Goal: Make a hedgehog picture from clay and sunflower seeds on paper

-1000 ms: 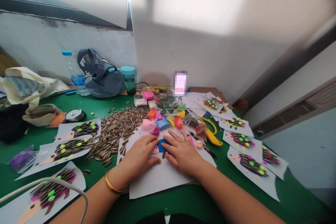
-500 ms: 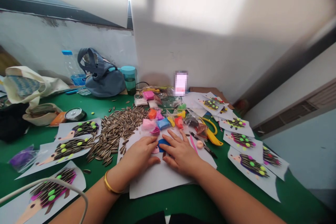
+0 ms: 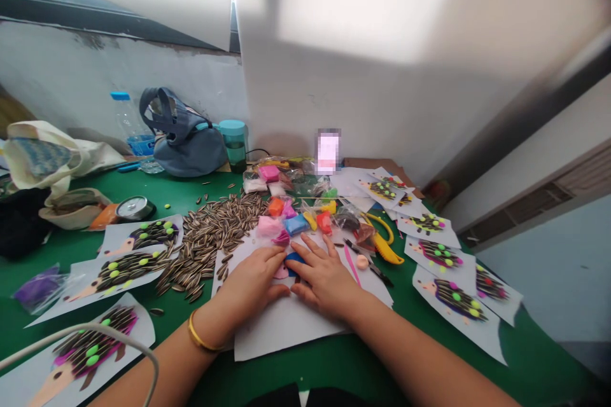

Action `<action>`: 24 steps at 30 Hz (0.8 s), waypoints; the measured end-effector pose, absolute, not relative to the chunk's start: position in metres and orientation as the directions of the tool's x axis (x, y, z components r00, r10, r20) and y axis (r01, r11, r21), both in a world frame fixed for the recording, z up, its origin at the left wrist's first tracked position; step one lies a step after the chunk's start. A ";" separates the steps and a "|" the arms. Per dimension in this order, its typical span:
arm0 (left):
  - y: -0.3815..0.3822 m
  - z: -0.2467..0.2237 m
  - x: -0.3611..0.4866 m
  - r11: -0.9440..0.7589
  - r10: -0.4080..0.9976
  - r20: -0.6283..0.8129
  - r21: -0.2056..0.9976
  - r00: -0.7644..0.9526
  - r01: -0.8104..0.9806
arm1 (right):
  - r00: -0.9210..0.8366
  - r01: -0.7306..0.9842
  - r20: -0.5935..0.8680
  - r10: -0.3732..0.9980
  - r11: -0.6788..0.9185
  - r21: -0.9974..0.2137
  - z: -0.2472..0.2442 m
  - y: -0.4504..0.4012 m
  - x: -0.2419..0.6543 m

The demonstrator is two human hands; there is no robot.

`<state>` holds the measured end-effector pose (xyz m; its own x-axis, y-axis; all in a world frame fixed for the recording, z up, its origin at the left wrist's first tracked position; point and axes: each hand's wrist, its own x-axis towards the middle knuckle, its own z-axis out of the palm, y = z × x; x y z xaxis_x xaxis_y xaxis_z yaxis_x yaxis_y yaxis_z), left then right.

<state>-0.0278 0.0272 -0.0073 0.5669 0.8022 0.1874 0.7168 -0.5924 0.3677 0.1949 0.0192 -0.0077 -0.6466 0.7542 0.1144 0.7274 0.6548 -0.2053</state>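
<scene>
On a white sheet of paper (image 3: 286,331) lies a flat blue clay shape (image 3: 294,261) with a pink part at its left, partly covered by my hands. My left hand (image 3: 255,276) rests at its left edge, fingers together and pointing right, thumb apart, a gold bracelet on the wrist. Spread over the blue clay, my right hand (image 3: 322,270) has its fingers apart and holds nothing. A heap of striped sunflower seeds (image 3: 205,248) lies left of the paper. Bagged coloured clay, including a blue pack (image 3: 296,224), sits just beyond my fingers.
Hedgehog pictures with seed spines lie at the left (image 3: 128,267) and right (image 3: 461,299). Right of my hand are a yellow-handled tool (image 3: 387,249) and a peach clay ball (image 3: 362,262). A cable (image 3: 119,332) crosses the lower left. Bag (image 3: 191,146) and cup (image 3: 233,146) stand behind.
The whole view has shifted very slightly. My right hand has moved a little left over the blue clay; my left hand keeps nearly the same place.
</scene>
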 end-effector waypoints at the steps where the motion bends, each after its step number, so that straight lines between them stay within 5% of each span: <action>1: 0.027 -0.007 -0.028 -0.590 0.804 0.187 0.369 0.565 0.718 | -0.645 0.728 0.119 0.754 0.655 -0.205 -0.008 0.019 0.195; 24: 0.022 -0.012 -0.021 -0.677 0.733 0.272 0.210 0.623 0.705 | -0.533 0.804 0.148 0.833 0.553 -0.219 -0.002 0.019 0.218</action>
